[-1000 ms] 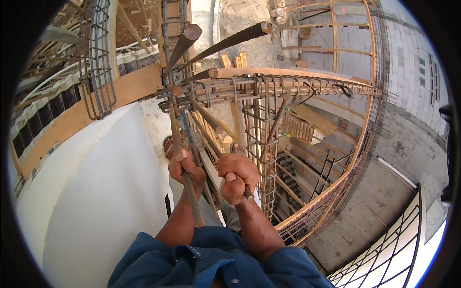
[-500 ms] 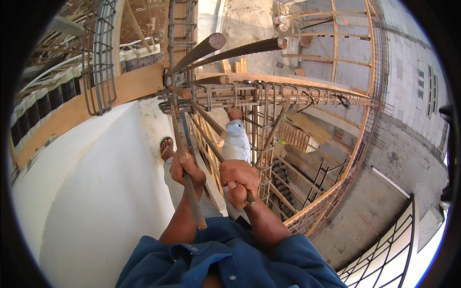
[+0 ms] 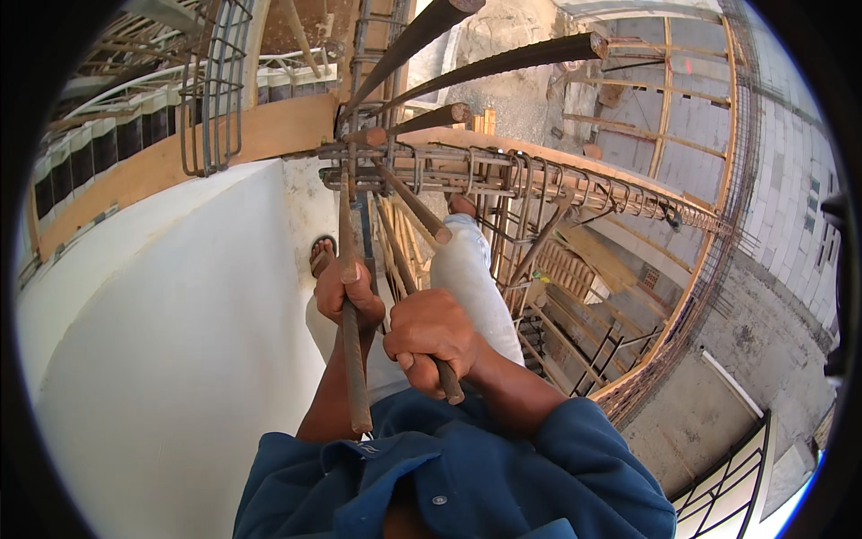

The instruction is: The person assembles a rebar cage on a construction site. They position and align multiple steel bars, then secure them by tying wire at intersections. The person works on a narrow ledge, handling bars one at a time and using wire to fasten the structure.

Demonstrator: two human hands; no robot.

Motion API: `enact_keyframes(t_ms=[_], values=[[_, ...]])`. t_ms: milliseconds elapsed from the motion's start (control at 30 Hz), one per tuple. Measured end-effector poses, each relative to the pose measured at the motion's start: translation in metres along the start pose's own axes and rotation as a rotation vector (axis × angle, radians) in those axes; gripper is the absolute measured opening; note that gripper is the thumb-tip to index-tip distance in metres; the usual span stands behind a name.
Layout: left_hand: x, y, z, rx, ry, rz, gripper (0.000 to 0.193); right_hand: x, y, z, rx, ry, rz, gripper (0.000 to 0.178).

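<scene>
My left hand [image 3: 348, 295] is wrapped round a rusty reinforcing bar [image 3: 354, 368] that rises steeply, its cut end below my fist. Beside it, my right hand [image 3: 433, 340] grips a second reinforcing bar [image 3: 451, 384], whose end pokes out under the fingers. Both bars run back to a tied column joint [image 3: 357, 175]. From that same joint rise other loose-ended bars: a thick one [image 3: 413, 45], a long ribbed one [image 3: 512, 70], a shorter one [image 3: 435, 119] and one [image 3: 417, 207] beyond my right hand.
A rebar beam cage [image 3: 575, 184] with stirrups stretches right along a timber board. My sandalled foot [image 3: 321, 256] stands on a ledge by a white curved wall [image 3: 171, 314]; my other foot [image 3: 462, 205] is by the cage. Below right lie wooden formwork struts [image 3: 584, 341] over a deep drop.
My right hand has come closer to my left one, pulling its bar leftward and toward my body. Both hands keep their hold. The view has shifted, so the surroundings sit further right.
</scene>
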State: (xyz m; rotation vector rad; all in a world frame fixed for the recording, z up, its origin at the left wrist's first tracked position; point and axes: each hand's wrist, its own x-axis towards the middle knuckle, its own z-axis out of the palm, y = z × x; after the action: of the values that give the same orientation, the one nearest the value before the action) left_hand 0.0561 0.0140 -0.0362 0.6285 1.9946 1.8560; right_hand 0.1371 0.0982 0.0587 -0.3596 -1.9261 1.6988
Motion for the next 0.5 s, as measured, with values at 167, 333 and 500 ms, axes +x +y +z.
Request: enact_keyframes(t_ms=[167,333,500], values=[[-0.005,-0.01,-0.001,-0.142,-0.039,0.002,0.039,-0.005,0.004,-0.009,0.059,-0.165,-0.056,0.025],[-0.003,-0.027,0.0,-0.185,-0.11,0.036,0.04,-0.01,0.011,-0.01,0.146,-0.221,-0.109,0.048],[-0.006,-0.031,0.006,-0.246,0.004,0.046,0.039,-0.021,0.012,-0.018,0.157,-0.226,-0.139,0.044]])
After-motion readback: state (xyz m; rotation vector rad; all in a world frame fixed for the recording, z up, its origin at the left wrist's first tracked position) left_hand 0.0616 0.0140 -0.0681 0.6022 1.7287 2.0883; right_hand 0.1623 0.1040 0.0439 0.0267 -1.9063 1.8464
